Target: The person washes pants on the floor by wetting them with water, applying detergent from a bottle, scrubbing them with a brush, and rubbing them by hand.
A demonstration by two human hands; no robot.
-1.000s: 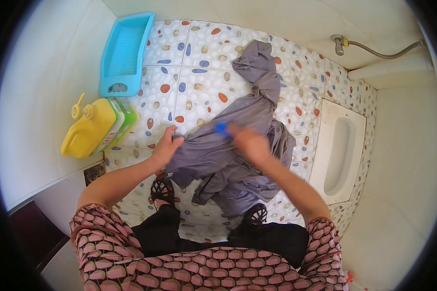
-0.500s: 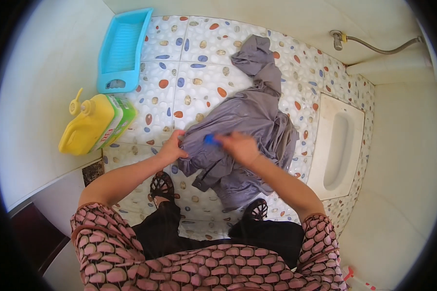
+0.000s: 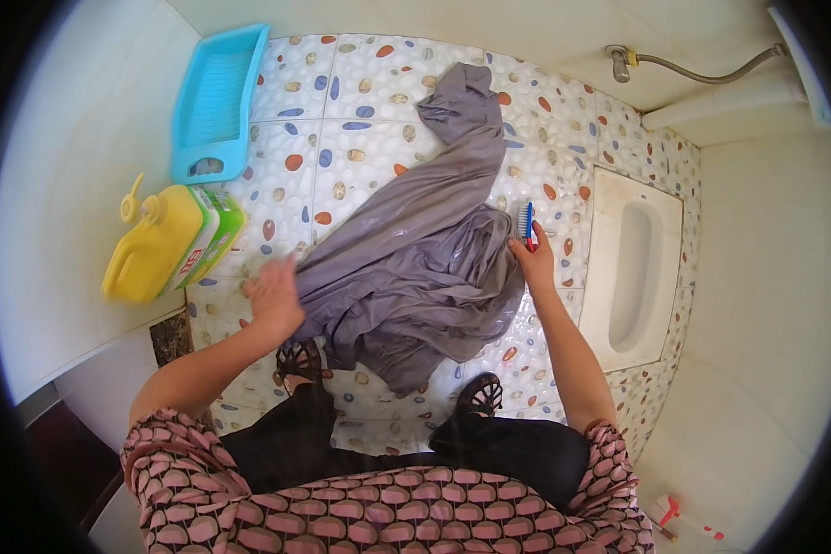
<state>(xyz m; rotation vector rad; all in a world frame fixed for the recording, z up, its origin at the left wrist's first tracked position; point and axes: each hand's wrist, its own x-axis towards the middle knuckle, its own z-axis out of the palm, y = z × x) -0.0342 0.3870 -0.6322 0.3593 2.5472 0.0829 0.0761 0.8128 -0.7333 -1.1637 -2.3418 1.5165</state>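
Note:
A wet grey garment point(image 3: 406, 249) lies crumpled on the pebble-patterned floor, one long part stretching toward the far wall. My right hand point(image 3: 537, 262) is closed around a small scrub brush point(image 3: 527, 222) with a blue and red body and pale bristles. That brush is at the garment's right edge, bristles facing sideways toward the cloth. At the garment's left edge is my left hand point(image 3: 275, 294), smeared by motion; whether its fingers grip the cloth cannot be made out.
A blue plastic washboard point(image 3: 217, 102) leans by the left wall. Nearer stands a yellow detergent jug point(image 3: 162, 245) with a pump top. A squat toilet point(image 3: 632, 268) is set into the floor at right. A tap with a hose point(image 3: 623, 60) sticks out of the far wall.
My right hand has moved right with the brush, off the middle of the garment to its right edge. My left hand has shifted left and slightly nearer. The near cloth lies in different folds.

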